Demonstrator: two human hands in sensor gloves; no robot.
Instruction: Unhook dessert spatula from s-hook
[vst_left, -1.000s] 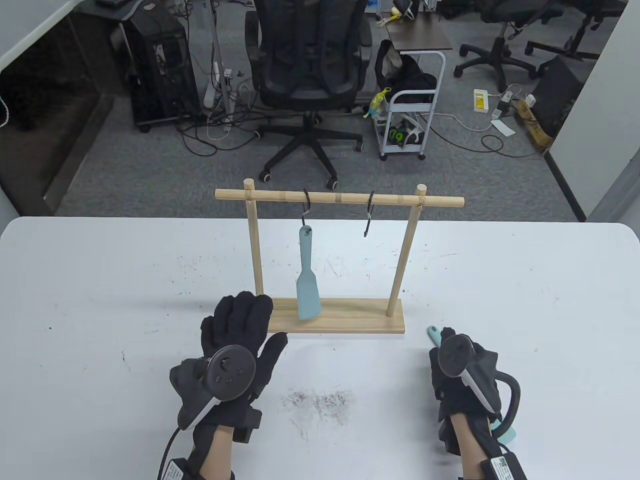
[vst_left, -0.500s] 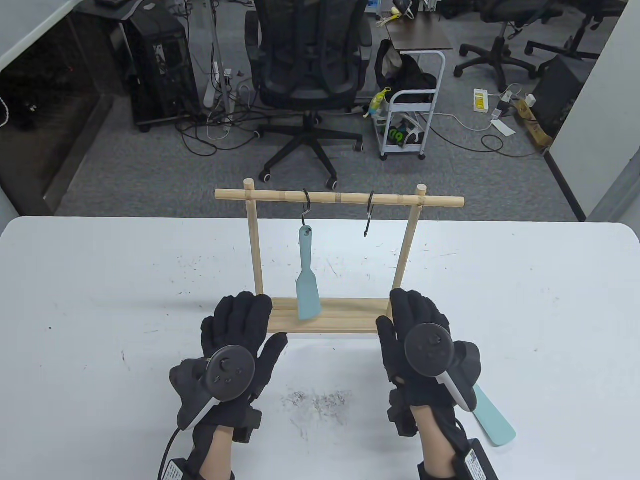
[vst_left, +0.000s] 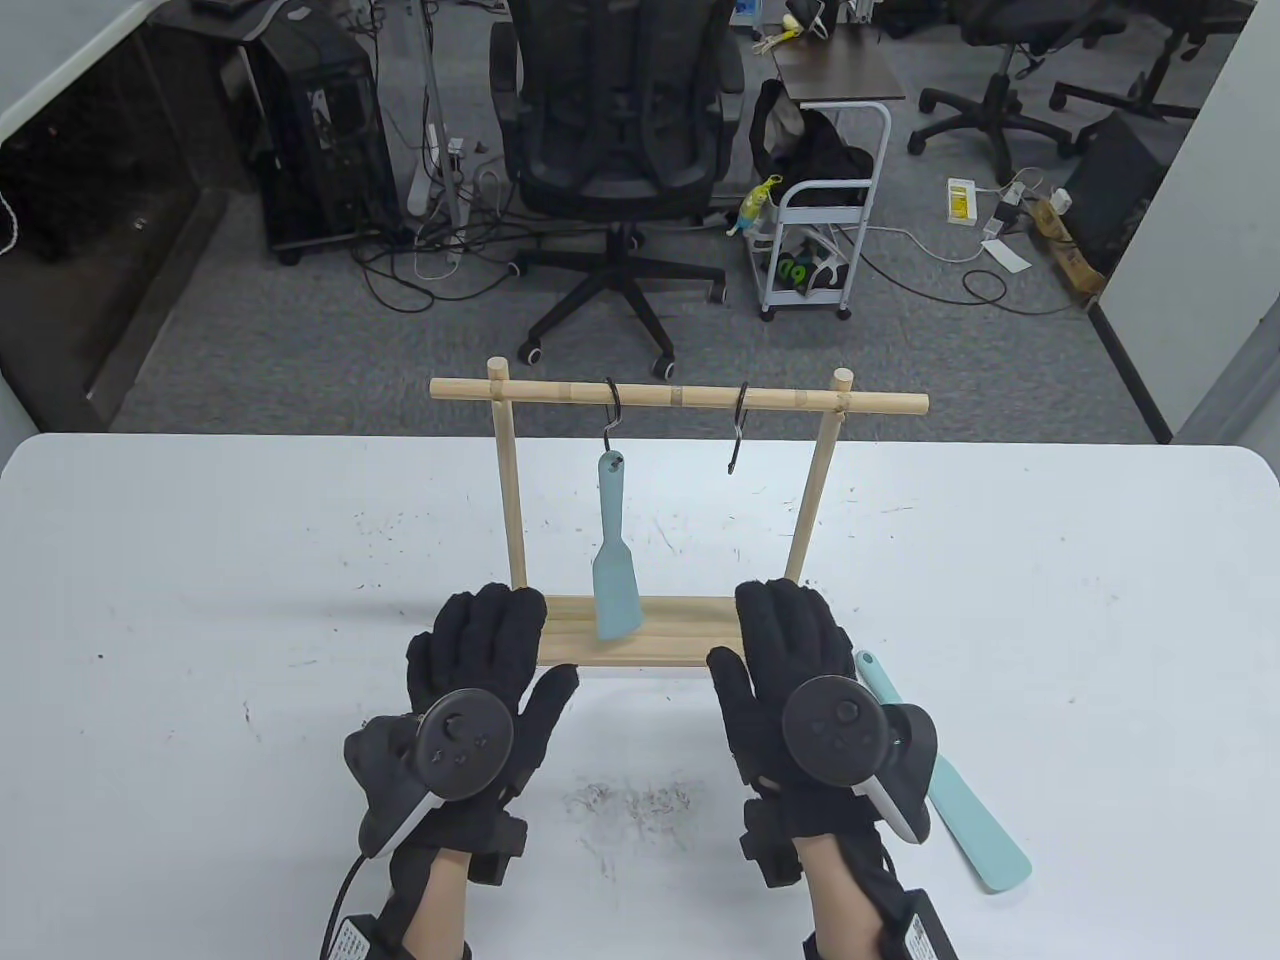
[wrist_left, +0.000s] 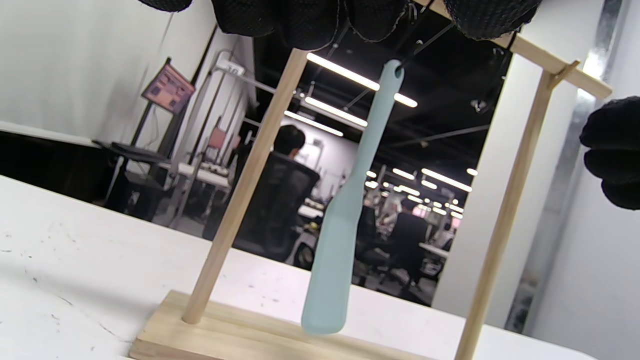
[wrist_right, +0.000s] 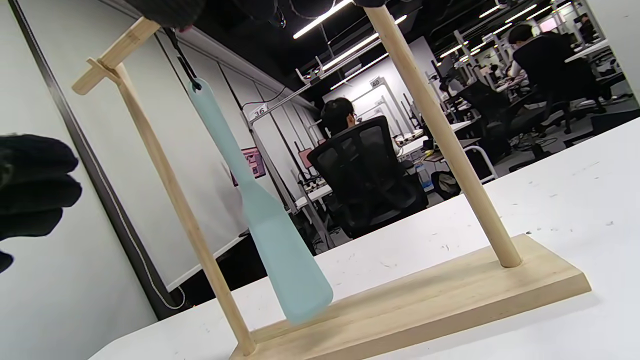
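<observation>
A light teal dessert spatula (vst_left: 612, 590) hangs by its handle hole from the left black S-hook (vst_left: 612, 415) on the wooden rack's bar. It also shows in the left wrist view (wrist_left: 345, 225) and the right wrist view (wrist_right: 265, 225). The right S-hook (vst_left: 739, 430) is empty. My left hand (vst_left: 480, 650) lies open, fingers on the left end of the rack base (vst_left: 680, 635). My right hand (vst_left: 785, 640) is open and empty, fingers over the base's right end. Both hands are below the blade and apart from it.
A second teal spatula (vst_left: 970, 820) lies on the white table (vst_left: 200, 600) just right of my right hand. The rack's two posts stand either side of the hanging spatula. An office chair (vst_left: 620, 130) and a cart stand on the floor beyond the table.
My right hand has let go of the second spatula, left it on the table, and moved left and forward to the base's right end. The left hand has stayed put.
</observation>
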